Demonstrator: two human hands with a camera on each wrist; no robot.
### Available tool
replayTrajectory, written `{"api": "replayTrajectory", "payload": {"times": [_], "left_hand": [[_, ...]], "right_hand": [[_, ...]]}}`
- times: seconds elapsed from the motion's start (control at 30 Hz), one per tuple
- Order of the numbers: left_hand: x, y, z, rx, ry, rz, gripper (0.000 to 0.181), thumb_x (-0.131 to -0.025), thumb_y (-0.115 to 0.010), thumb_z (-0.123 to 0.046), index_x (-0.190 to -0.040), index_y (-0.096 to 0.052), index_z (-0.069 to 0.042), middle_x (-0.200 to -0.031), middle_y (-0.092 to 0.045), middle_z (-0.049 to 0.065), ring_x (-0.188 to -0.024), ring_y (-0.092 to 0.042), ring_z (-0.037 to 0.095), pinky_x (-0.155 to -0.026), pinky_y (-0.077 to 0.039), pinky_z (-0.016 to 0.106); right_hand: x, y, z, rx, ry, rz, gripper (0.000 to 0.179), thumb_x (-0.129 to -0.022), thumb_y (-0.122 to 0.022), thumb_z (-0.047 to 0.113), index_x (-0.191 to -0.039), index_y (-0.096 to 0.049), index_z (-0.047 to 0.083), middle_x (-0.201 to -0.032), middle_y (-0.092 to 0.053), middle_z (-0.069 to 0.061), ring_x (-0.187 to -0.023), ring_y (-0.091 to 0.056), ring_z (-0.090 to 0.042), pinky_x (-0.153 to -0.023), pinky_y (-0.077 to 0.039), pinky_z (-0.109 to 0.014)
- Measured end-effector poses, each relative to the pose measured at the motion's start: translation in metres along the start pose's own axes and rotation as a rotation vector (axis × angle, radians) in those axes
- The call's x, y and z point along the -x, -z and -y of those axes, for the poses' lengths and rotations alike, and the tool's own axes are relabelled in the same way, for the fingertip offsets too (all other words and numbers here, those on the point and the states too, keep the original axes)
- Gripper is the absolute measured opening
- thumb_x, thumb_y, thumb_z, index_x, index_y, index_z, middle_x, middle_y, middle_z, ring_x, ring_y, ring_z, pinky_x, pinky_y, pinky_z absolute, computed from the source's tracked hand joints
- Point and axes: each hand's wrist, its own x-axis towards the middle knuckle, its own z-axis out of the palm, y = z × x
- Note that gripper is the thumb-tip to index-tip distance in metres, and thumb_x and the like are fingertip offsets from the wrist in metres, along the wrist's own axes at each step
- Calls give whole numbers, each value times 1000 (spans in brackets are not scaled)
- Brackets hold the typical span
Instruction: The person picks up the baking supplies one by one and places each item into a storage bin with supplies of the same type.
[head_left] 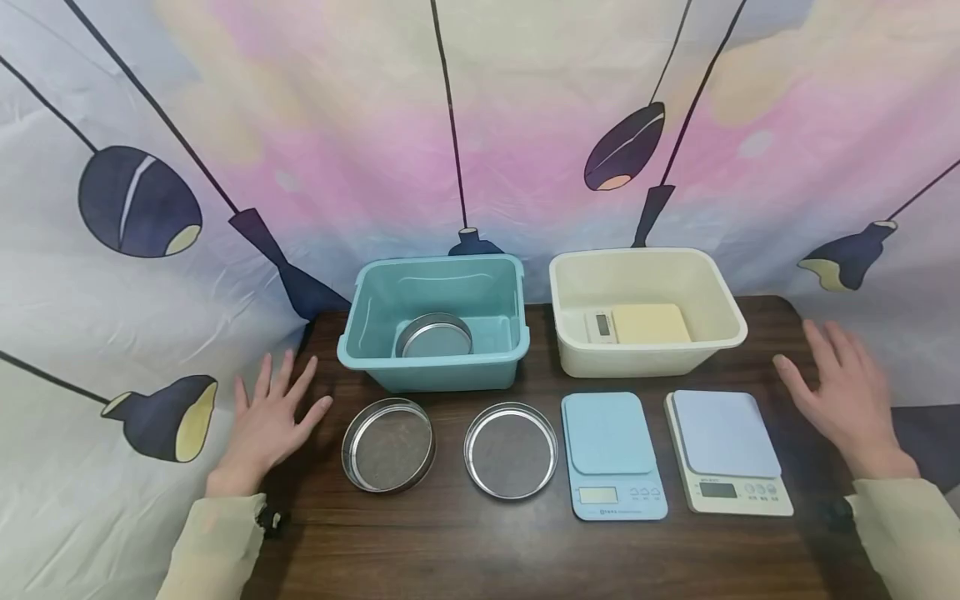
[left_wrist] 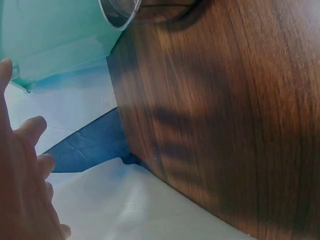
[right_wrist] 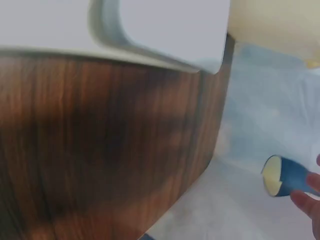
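Note:
My left hand (head_left: 268, 421) is spread at the table's left side with nothing in it, left of a round metal sieve (head_left: 390, 446). A second metal sieve (head_left: 511, 451) lies to the right of the first. Beyond them, a teal bin (head_left: 433, 364) has another round sieve (head_left: 433, 336) inside. My right hand (head_left: 847, 392), fingers extended and holding nothing, is at the right side near a white kitchen scale (head_left: 726, 450). Left of that scale lies a light blue kitchen scale (head_left: 613, 456). Behind the scales, a cream bin (head_left: 645, 360) contains a yellow and white scale (head_left: 648, 323).
The dark wooden table (head_left: 525, 550) carries everything and ends at both sides just by the hands. A patterned cloth (head_left: 337, 125) hangs directly behind the bins.

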Motion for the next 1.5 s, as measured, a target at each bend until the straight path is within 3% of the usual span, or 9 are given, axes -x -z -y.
{"api": "replayTrajectory", "payload": {"times": [0.13,0.23,0.43,0.57,0.67,0.77,0.97,1.23,1.5], "left_hand": [[2,1,-6,13,1,17,79,-104,-49,-59,-168,-24,-20,-171,-16,25,-158,0,48,-114,6,80],[4,-1,-10,30,-11,-6,78,-104,-52,-57,-167,-26,-19,-168,-23,27,-156,-12,49,-113,-2,82],[11,-8,-17,78,-50,-89,66,-103,-60,-47,-157,-46,-12,-151,-44,29,-138,-39,52,-106,-24,78],[16,-10,-25,106,-68,-103,61,-101,-65,-42,-150,-52,-9,-142,-51,27,-128,-46,51,-97,-33,73],[18,-10,-29,118,-74,-84,64,-101,-66,-42,-152,-50,-8,-141,-52,27,-126,-48,51,-95,-36,73],[19,-10,-33,133,-76,-70,67,-100,-67,-42,-154,-48,-7,-140,-53,29,-124,-50,52,-95,-39,73],[24,-15,-39,213,-91,-97,64,-98,-72,-35,-150,-52,-4,-137,-55,28,-124,-52,50,-98,-41,69],[30,-25,-43,261,-138,-182,54,-92,-79,-16,-141,-61,-2,-127,-62,24,-115,-60,45,-92,-47,64],[35,-28,-46,278,-115,-177,52,-93,-80,-16,-140,-63,-4,-127,-62,20,-116,-61,43,-93,-49,63]], "right_hand": [[-1,3,11,-73,15,-59,72,-107,-48,43,-162,-30,1,-160,-31,-33,-145,-29,-57,-120,-18,-71],[-4,8,23,-136,38,-96,66,-106,-53,36,-159,-38,0,-153,-39,-35,-138,-36,-58,-117,-24,-72],[-12,14,51,-204,110,-117,56,-104,-58,26,-151,-48,-3,-141,-48,-37,-124,-46,-56,-96,-37,-77],[-17,16,72,-208,170,-126,51,-103,-60,21,-146,-52,-5,-131,-55,-32,-113,-54,-48,-84,-44,-67],[-21,16,88,-216,203,-124,49,-102,-62,20,-145,-54,-4,-123,-58,-27,-104,-56,-41,-78,-45,-51],[-27,17,105,-219,237,-110,48,-102,-63,19,-144,-56,-3,-122,-61,-25,-100,-59,-37,-75,-47,-45],[-37,14,138,-231,300,-32,46,-103,-64,20,-144,-57,-1,-125,-65,-24,-101,-63,-38,-74,-55,-57],[-51,1,176,-288,391,9,42,-101,-67,15,-140,-62,0,-121,-69,-19,-97,-65,-32,-77,-56,-51],[-59,-12,206,-321,442,54,38,-101,-67,17,-136,-65,0,-120,-70,-19,-92,-67,-31,-77,-56,-48]]}}
